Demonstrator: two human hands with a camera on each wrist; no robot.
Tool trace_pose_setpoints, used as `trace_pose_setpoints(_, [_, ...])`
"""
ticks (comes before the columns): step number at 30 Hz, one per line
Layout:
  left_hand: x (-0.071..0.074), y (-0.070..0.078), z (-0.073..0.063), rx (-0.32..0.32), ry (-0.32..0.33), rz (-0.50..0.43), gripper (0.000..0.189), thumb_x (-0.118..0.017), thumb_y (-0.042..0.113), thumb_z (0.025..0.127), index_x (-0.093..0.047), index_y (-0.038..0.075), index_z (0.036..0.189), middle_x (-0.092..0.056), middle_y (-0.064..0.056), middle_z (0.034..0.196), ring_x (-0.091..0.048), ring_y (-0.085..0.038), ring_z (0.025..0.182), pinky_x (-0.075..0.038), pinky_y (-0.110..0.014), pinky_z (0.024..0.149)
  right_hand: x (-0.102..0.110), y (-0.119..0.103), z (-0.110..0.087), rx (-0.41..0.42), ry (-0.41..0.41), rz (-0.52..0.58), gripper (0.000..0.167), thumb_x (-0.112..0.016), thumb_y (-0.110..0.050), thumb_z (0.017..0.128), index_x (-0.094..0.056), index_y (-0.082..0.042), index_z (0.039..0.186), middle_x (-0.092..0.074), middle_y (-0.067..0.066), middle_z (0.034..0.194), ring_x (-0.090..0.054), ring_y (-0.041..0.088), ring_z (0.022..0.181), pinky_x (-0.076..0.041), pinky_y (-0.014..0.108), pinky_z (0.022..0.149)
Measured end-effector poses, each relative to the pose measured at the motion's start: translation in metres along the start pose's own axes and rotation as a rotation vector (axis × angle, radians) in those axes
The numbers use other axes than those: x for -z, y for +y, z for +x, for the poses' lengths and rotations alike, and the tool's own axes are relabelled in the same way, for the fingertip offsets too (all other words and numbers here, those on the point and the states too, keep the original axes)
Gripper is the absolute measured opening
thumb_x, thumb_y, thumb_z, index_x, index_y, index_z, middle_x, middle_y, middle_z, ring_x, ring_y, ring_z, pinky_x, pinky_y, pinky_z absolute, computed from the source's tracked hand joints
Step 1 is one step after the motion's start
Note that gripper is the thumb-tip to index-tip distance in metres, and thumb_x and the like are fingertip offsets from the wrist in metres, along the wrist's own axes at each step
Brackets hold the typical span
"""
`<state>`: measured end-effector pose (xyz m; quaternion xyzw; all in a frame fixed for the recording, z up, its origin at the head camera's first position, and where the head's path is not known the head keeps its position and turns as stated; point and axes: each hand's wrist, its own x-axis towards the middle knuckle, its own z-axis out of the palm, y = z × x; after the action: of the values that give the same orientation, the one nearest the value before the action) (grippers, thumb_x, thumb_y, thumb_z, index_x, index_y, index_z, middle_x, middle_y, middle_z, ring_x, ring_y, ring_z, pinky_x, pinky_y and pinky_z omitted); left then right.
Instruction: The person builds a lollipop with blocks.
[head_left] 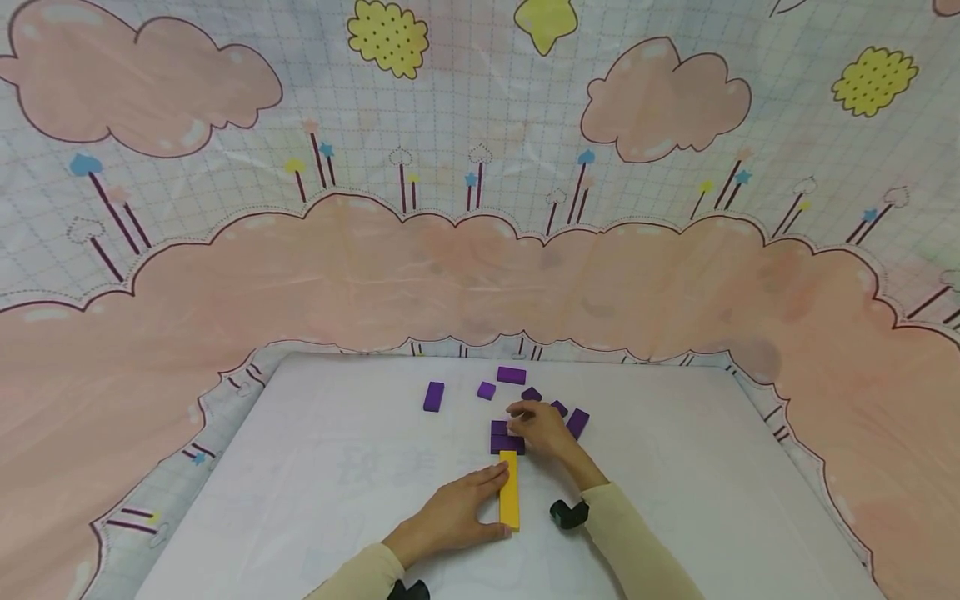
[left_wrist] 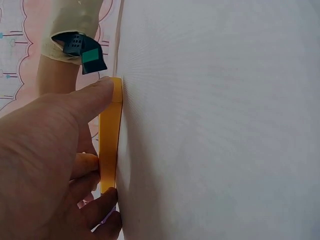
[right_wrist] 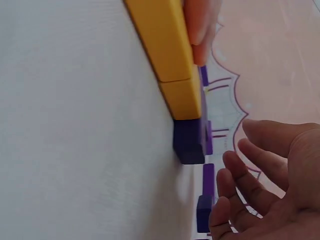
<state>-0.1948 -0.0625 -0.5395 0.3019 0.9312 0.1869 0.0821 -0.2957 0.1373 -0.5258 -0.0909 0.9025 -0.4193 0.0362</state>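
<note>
A narrow row of yellow blocks (head_left: 509,500), with a seam across it in both wrist views, lies on the white table. My left hand (head_left: 457,510) holds it, thumb at the near end and fingers along the left side toward the far end. Purple blocks (head_left: 501,443) lie together against the row's far end. Over their right side hovers my right hand (head_left: 543,427), partly covering them. In the right wrist view, the right hand's fingers (right_wrist: 247,187) are loosely bent and apart, with nothing between them.
Loose purple blocks lie beyond the hands: a rectangular block (head_left: 433,397) at left, a small cube (head_left: 486,390), a long block (head_left: 512,376), a pointed block (head_left: 531,393) and another rectangular block (head_left: 577,422) beside the right hand. A patterned cloth (head_left: 480,283) hangs behind the white table (head_left: 300,467).
</note>
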Motion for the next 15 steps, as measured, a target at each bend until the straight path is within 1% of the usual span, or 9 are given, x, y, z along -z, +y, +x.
trace_pose_setpoints(6, [0.000,-0.001,0.000,-0.004,0.008,-0.003,0.082,-0.063,0.066,0.084,-0.042,0.021,0.150,-0.035,0.010,0.159,-0.042,-0.016,0.142,-0.043,-0.042,0.113,0.005,-0.002,0.008,0.058,0.047,0.018,0.023,-0.070,-0.020,0.090,-0.071,-0.013,0.112,-0.072,0.004,0.111,-0.063,0.023,0.104,-0.055,0.043,0.090])
trace_pose_setpoints(11, [0.001,0.000,-0.001,-0.003,0.004,-0.008,0.082,-0.063,0.065,0.084,-0.042,0.021,0.150,-0.036,0.009,0.159,-0.043,-0.017,0.142,-0.043,-0.041,0.113,0.008,-0.005,0.016,0.057,0.060,0.024,0.024,-0.070,-0.022,0.091,-0.071,-0.013,0.113,-0.072,0.003,0.110,-0.063,0.022,0.102,-0.055,0.042,0.090])
trace_pose_setpoints(15, [0.001,0.001,-0.001,0.002,-0.006,-0.008,0.082,-0.063,0.065,0.084,-0.042,0.021,0.150,-0.035,0.009,0.159,-0.042,-0.017,0.143,-0.042,-0.041,0.113,0.008,-0.008,0.023,0.047,0.059,0.019,0.025,-0.071,-0.021,0.090,-0.071,-0.012,0.114,-0.072,0.005,0.108,-0.064,0.022,0.098,-0.057,0.038,0.085])
